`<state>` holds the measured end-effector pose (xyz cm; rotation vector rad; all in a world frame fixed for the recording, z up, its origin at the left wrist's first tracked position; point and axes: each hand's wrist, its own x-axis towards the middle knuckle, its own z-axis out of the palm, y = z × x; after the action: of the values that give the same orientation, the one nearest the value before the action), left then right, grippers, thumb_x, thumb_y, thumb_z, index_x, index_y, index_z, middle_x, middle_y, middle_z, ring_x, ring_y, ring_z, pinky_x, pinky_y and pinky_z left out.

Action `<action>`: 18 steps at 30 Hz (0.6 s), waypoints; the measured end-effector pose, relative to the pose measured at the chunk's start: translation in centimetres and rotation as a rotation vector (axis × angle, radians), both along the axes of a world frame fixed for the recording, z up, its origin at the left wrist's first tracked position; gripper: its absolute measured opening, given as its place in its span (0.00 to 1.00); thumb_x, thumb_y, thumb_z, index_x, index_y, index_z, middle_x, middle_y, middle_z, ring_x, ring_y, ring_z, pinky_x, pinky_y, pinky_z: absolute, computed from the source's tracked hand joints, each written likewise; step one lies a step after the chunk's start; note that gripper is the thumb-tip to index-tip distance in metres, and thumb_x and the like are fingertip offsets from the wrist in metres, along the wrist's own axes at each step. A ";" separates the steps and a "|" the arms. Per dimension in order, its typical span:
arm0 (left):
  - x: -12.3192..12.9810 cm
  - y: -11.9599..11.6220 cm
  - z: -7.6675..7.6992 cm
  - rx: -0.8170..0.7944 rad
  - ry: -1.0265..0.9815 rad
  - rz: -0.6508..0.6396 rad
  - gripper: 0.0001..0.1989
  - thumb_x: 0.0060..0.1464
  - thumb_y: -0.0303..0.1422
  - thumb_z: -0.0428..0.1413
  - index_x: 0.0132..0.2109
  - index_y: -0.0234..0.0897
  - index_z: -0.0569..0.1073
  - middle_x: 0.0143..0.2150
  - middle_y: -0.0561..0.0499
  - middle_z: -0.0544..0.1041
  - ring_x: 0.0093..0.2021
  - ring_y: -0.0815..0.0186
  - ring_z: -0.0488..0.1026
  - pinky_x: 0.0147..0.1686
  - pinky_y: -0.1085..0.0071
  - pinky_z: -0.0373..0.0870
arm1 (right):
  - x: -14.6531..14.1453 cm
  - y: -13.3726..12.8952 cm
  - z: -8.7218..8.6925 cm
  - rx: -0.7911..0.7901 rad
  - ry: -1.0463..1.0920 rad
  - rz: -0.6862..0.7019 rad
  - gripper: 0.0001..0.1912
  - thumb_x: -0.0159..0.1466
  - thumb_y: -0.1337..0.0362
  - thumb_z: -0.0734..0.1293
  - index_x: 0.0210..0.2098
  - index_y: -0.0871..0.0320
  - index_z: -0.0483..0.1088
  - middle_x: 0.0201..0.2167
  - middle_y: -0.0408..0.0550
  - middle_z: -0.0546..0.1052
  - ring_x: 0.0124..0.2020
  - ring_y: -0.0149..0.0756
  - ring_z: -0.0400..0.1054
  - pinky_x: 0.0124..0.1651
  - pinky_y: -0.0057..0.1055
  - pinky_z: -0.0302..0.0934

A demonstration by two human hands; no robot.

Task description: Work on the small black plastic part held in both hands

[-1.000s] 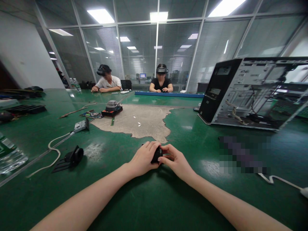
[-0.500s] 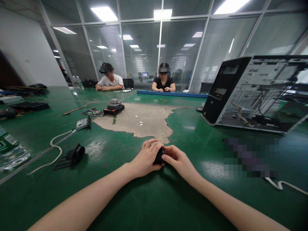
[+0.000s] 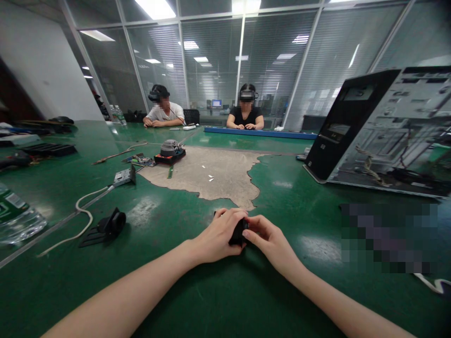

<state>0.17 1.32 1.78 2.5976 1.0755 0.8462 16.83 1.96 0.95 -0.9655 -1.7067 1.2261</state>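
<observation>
A small black part is held between my two hands, low over the green table at the centre. My left hand wraps round it from the left, with its fingers over the top and the thumb below. From the right, my right hand pinches its edge with thumb and fingertips. Much of the part is hidden by my fingers. To the left lies a black plastic piece with a round end.
An open computer case stands at the right. Across the left run a white cable and a metal bracket; a plastic bottle lies nearer. A fan unit sits behind. Two people sit across the table.
The view has shifted slightly, so the computer case shows farther right. Both hands keep their hold on the black part, and more of its dark edge shows behind my left fingers.
</observation>
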 end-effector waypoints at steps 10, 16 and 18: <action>-0.1 0.4 0.1 -0.028 -0.031 -0.012 0.28 0.40 0.27 0.54 0.49 0.39 0.53 0.47 0.48 0.64 0.51 0.63 0.59 0.51 0.64 0.51 | 0.0 -0.4 0.5 0.020 0.009 0.039 0.10 0.56 0.64 0.64 0.38 0.55 0.65 0.37 0.44 0.69 0.40 0.33 0.66 0.46 0.31 0.63; -0.3 0.4 0.4 -0.040 0.001 -0.016 0.28 0.41 0.28 0.54 0.50 0.39 0.53 0.47 0.47 0.63 0.50 0.62 0.59 0.51 0.63 0.52 | -0.1 -0.1 0.6 -0.051 0.025 0.042 0.10 0.56 0.64 0.63 0.38 0.56 0.62 0.37 0.45 0.69 0.41 0.34 0.66 0.46 0.33 0.62; -0.4 0.3 0.5 -0.044 0.005 -0.025 0.29 0.41 0.27 0.54 0.51 0.39 0.52 0.48 0.47 0.62 0.51 0.61 0.59 0.50 0.63 0.52 | -0.1 0.0 0.8 -0.083 0.012 0.057 0.11 0.55 0.64 0.64 0.38 0.57 0.61 0.37 0.45 0.69 0.41 0.34 0.66 0.47 0.34 0.61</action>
<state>-0.19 1.60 2.31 2.5734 1.0487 0.8018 16.77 1.92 1.77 -0.9620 -1.6955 1.3471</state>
